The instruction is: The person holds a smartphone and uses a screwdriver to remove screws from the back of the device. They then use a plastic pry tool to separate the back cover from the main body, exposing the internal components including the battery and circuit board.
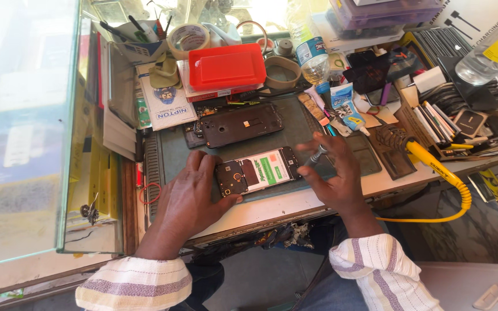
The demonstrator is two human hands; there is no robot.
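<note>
An opened phone (259, 170) with its back removed lies on the grey-green work mat (171, 152), showing a green-and-white battery. My left hand (191, 193) rests flat on the mat and holds the phone's left end steady. My right hand (334, 170) grips a small screwdriver (317, 155) whose tip points down at the phone's right end. A dark phone back frame (238, 124) lies just beyond the open phone.
A red plastic box (226, 66), tape rolls (188, 38), a water bottle (312, 55) and a glue tube (344, 106) crowd the back. A yellow soldering iron (433, 167) with coiled stand lies at right. A glass case (24, 132) stands at left.
</note>
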